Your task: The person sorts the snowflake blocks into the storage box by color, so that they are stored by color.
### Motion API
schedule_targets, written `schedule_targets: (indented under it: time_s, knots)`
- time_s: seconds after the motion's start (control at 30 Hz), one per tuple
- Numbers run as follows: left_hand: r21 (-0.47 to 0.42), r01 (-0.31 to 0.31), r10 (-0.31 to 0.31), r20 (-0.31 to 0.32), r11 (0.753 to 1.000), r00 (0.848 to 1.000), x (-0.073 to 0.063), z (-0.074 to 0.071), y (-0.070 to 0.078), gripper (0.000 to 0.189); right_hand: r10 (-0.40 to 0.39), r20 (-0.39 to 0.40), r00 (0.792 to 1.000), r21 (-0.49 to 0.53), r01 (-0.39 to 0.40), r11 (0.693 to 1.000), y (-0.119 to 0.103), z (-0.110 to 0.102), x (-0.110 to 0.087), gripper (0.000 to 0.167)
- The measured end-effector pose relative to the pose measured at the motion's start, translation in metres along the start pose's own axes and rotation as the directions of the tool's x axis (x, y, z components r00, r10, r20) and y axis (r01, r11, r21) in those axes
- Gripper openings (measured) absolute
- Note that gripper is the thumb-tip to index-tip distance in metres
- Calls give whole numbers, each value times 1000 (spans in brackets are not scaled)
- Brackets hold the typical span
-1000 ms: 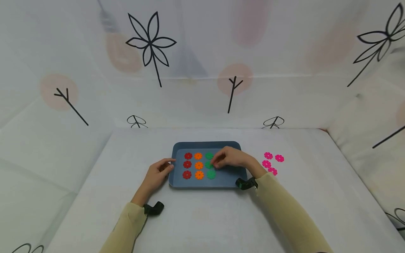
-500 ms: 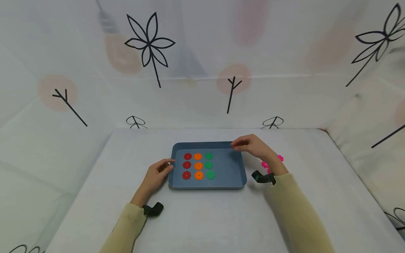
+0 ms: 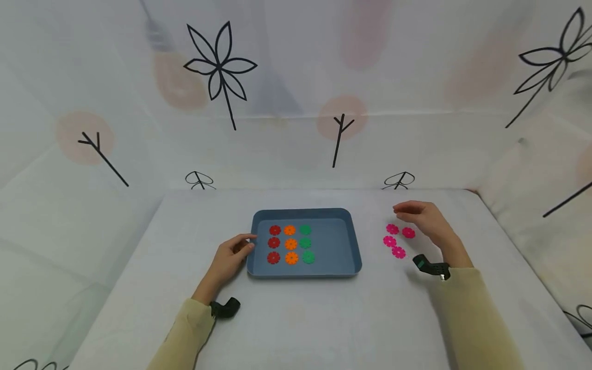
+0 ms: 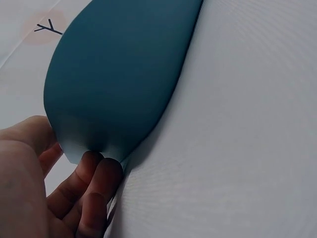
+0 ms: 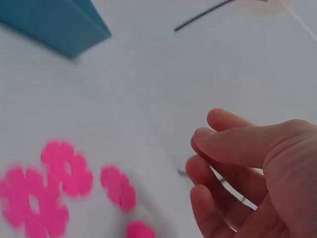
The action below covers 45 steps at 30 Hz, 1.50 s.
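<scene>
Tray [image 3: 335, 249]: flat on the table [image 3: 296, 318], three columns inside, three flower-shaped discs each. Left to right: red discs [image 3: 274, 239], orange discs [image 3: 290, 247], green discs [image 3: 304, 240]. No pink in it.
Pink discs [image 3: 390, 238]: on the table, right of the tray; four visible, loose cluster.
Left grip [image 3: 228, 257]: holding the tray's left rim, fingers bent against the wall; reads as steadying.
Right grip [image 3: 427, 221]: above the table by the pinks, fingers loosely bent, thumb near the fingertips; nothing seen held, no disc touched.
Step, my read: between colours. Red, orange, green columns laid, pink not started; right side reaching for pink.
Next move needs: lower fingertips, pinch one pink by its edge, likely bound for a fourth column right of green.
Watch: discs are thin and close together, could drag a neighbour.
</scene>
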<state>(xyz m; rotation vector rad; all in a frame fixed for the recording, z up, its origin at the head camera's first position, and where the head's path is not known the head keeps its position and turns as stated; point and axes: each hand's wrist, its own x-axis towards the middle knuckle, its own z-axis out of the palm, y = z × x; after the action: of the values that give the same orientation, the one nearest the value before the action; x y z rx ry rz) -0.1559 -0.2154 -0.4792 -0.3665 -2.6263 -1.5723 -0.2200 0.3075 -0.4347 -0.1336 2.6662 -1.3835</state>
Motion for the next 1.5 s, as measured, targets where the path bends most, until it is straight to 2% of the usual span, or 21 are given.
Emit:
schedule_targets:
  time_s: [0.1,0.13,0.2,0.4,0.6,0.73,0.83,1.07,1.17,1.5]
  knots:
    - [-2,-6,6,-15,1000,1000,3,5,-17,27,38,-46,998,-43,-40,998,16,-9,-8,45]
    - [-2,-11,11,-17,1000,1000,3,5,-18,27,52,-55,997,-51,-55,997,20,-11,-11,44]
    - [-2,-14,14,-19,1000,1000,3,5,-19,26,83,-51,995,-77,-87,993,28,-14,-14,46]
    - [-3,-33,33,-6,999,999,5,4,-18,25,133,38,990,-130,-127,983,47,-15,-14,46]
    - [8,-38,38,-5,999,999,9,4,-17,25,112,18,994,-188,-106,976,50,-10,-15,46]
    - [11,-29,29,-8,1000,1000,9,5,-16,26,110,20,994,-185,-105,977,47,-9,-18,43]
    - [27,-23,23,-11,999,1000,8,5,-11,27,112,32,993,-170,-105,980,45,-8,-20,42]
    - [18,-46,46,-1,999,999,-1,-1,26,26,140,52,989,-164,-130,978,42,-8,-22,45]
    - [19,-44,44,-9,999,999,-2,-1,27,26,138,64,988,-166,-126,978,41,-8,-21,49]
    - [2,-21,21,1,1000,1000,-5,-4,27,27,152,76,985,-170,-138,976,39,-5,-15,46]
